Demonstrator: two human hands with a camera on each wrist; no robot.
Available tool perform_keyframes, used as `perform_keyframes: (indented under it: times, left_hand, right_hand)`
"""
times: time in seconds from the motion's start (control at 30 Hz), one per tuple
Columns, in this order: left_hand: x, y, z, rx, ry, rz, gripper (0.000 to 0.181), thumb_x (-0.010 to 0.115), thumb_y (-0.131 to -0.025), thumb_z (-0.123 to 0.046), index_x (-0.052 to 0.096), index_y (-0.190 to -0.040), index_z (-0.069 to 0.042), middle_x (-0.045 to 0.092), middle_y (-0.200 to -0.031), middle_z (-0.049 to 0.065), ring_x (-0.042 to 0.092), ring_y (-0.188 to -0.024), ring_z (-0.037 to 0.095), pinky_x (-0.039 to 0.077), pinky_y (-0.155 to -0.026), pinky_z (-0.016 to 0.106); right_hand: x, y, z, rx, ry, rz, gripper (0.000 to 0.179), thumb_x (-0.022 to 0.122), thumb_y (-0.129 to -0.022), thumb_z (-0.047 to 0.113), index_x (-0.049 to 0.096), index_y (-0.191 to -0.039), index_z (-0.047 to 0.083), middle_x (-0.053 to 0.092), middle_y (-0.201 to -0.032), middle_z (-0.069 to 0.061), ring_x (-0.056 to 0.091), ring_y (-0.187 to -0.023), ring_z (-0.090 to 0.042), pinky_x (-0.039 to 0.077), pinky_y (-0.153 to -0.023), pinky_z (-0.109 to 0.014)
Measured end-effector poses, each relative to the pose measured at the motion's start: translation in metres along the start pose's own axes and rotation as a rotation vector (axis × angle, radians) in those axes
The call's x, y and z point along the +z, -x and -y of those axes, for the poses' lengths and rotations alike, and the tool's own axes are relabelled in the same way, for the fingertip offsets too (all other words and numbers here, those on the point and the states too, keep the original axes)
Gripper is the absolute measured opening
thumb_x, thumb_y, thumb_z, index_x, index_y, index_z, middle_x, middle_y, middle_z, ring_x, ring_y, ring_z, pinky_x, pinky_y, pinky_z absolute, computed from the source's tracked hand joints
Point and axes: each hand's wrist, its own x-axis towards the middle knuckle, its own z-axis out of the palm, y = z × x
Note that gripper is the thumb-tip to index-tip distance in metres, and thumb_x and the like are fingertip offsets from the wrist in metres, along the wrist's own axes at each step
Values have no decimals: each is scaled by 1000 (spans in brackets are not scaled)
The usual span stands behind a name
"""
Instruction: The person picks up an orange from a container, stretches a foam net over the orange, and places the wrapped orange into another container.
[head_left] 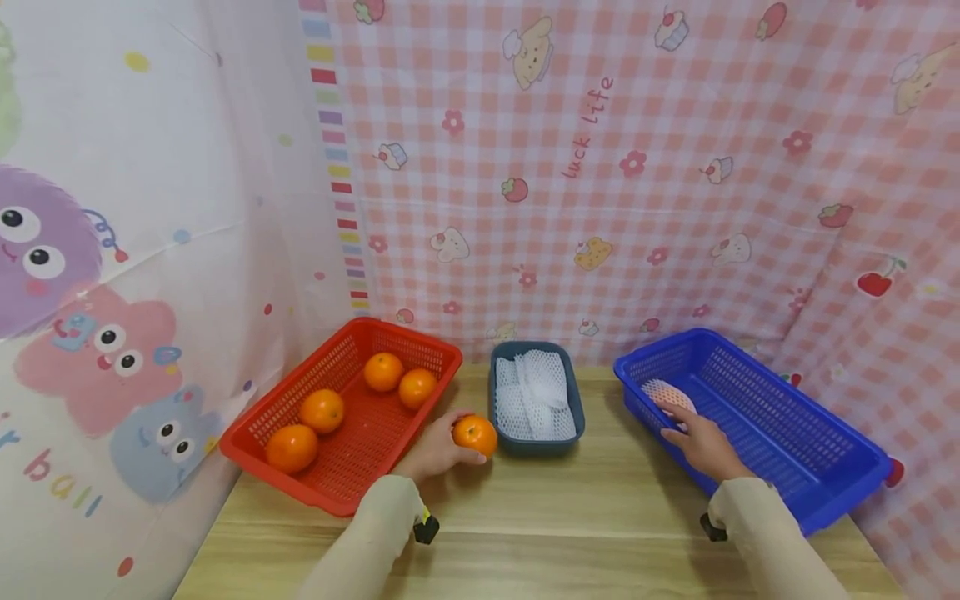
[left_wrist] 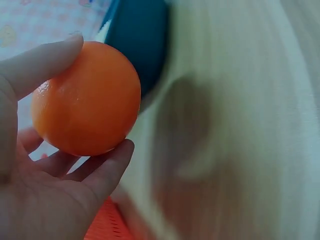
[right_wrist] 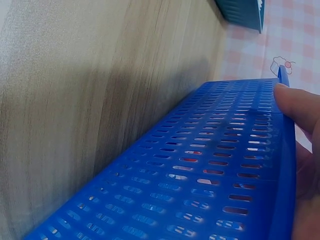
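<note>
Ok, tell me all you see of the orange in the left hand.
The orange is round, smooth and glossy, with a small stem mark showing in the head view. Its skin is bare. The left hand grips it, thumb on one side, fingers on the other, over the wooden table, between the red basket and the teal bin.

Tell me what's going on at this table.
A person's left hand holds a round, glossy orange fruit between the red perforated plastic basket and the small dark-teal plastic bin. The right hand is at the rim of the blue perforated plastic basket, its fingers by a rounded item in white netting; whether they grip it is unclear. Four more orange fruits lie in the red basket, and white mesh sleeves lie in the teal bin.
</note>
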Motion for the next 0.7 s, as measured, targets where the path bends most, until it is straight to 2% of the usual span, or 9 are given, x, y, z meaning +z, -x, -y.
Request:
perform_keyframes:
  times: [0.2,0.47,0.7]
  left_hand:
    - [13,3,10,18,8,14,77,85,-70,-15,48,-135,1,58,-118,12,56,-98,27,46,-90,44]
    - [21,9,14,3,-37,22,78,87,-69,-19,51,-135,-1,60,-118,11,57,-98,27,46,-91,46]
    - [25,8,14,0,-31,28,77,87,-69,-17,50,-135,-1,60,-118,12,56,-98,27,45,-91,46]
  right_hand:
    - [1,3,1,14,-2,4,49,60,-96,10,46,-142,2,55,-130,-29,55,-111,-49,46,-84,-61]
    - [1,1,0,17,9,12,48,60,-96,9,46,-142,1,56,-127,-29,55,-110,-49,45,-84,-61]
    - [1,0,-4,15,12,8,49,61,-95,8,46,-141,1,56,-128,-29,55,-111,-49,44,-86,-63]
